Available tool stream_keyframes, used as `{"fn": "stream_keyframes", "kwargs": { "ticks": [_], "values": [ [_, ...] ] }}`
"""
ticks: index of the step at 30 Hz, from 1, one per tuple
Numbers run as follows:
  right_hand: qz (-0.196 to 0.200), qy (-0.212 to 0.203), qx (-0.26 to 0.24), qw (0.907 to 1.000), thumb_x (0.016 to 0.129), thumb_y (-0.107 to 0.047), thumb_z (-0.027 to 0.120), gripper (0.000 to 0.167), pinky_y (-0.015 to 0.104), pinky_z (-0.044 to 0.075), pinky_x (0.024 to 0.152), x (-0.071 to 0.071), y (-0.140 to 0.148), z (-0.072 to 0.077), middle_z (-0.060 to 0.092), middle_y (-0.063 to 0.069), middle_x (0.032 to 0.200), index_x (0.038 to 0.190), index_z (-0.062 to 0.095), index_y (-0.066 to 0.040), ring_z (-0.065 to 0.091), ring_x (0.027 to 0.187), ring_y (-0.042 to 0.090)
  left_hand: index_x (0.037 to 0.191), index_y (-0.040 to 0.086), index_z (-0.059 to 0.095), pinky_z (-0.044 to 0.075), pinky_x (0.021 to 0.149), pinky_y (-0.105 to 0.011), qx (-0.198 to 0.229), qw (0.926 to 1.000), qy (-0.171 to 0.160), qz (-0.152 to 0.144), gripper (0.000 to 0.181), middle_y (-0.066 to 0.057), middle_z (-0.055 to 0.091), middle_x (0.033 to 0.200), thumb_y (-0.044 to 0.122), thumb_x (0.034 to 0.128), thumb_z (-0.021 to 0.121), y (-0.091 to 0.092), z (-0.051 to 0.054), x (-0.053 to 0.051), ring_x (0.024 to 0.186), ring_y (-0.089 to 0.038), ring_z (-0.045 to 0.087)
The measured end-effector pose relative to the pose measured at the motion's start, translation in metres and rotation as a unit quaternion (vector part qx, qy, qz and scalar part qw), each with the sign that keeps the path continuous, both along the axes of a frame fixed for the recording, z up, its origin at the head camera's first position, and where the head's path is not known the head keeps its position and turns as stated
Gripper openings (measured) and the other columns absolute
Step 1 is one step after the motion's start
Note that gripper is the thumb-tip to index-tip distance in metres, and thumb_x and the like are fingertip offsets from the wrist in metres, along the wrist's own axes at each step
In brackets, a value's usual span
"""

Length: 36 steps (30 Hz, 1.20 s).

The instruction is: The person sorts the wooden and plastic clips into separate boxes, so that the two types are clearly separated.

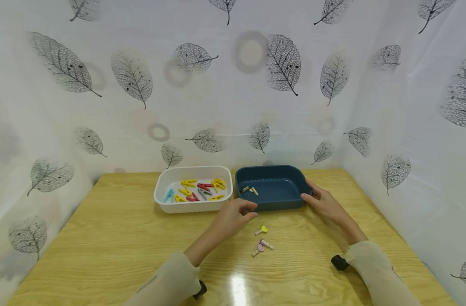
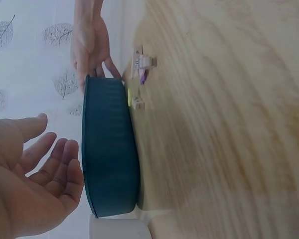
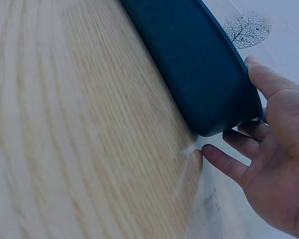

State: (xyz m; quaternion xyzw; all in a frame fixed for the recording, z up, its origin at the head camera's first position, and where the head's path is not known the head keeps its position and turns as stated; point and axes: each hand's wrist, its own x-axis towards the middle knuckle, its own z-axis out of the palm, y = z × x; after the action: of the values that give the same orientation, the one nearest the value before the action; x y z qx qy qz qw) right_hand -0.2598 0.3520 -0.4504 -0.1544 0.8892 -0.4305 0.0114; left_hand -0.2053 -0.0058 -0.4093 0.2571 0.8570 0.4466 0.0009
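My left hand (image 1: 234, 216) hovers by the front left corner of a dark blue tray (image 1: 282, 205). Its fingers are loosely bent, the thumb stands apart, and nothing is between them, as the left wrist view shows too. At the tray's right end, my right hand (image 1: 326, 206) holds the corner with thumb and fingers, the thumb near the rim (image 3: 236, 55). A few small wooden clothespins (image 1: 254, 192) lie inside the tray at its left. On the table in front lie a clothespin with a yellow heart (image 1: 264, 229) and two purple-trimmed clothespins (image 1: 260, 247), close together.
Left of the blue tray stands a white tray (image 1: 194, 207) with several plastic clips (image 1: 185, 192) in yellow, red, grey and light blue. Both trays stand toward the back of the wooden table (image 1: 122, 238). A leaf-patterned curtain (image 1: 225, 106) hangs behind and at the sides.
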Motion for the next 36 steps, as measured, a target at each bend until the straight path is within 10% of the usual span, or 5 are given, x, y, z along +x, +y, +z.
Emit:
{"fn": "stream_keyframes", "kwargs": {
  "ticks": [21,36],
  "values": [
    [0.004,0.005,-0.001,1.0,0.11,-0.031,0.054,0.072,0.046,0.037,0.116,-0.002,0.0,0.001,0.014,0.026,0.168,0.165,0.015,-0.004,0.024,0.151,0.047,0.117,-0.003,0.074,0.056,0.07,-0.022,0.0,0.9992,-0.04,-0.008,0.029,-0.013,0.075,0.106,0.012,0.0931,0.078,-0.011,-0.022,0.039,0.081,-0.013,0.067],
    [0.011,0.005,-0.002,0.9999,0.11,-0.03,0.053,0.073,0.064,0.027,0.117,-0.003,0.003,-0.002,0.01,0.025,0.169,0.165,0.012,-0.004,0.018,0.152,0.05,0.112,-0.004,0.074,0.059,0.071,-0.025,0.001,0.9983,-0.05,0.029,0.03,-0.008,0.074,0.094,0.012,0.0879,0.083,-0.008,-0.036,0.056,0.081,-0.013,0.071]
  ]
}}
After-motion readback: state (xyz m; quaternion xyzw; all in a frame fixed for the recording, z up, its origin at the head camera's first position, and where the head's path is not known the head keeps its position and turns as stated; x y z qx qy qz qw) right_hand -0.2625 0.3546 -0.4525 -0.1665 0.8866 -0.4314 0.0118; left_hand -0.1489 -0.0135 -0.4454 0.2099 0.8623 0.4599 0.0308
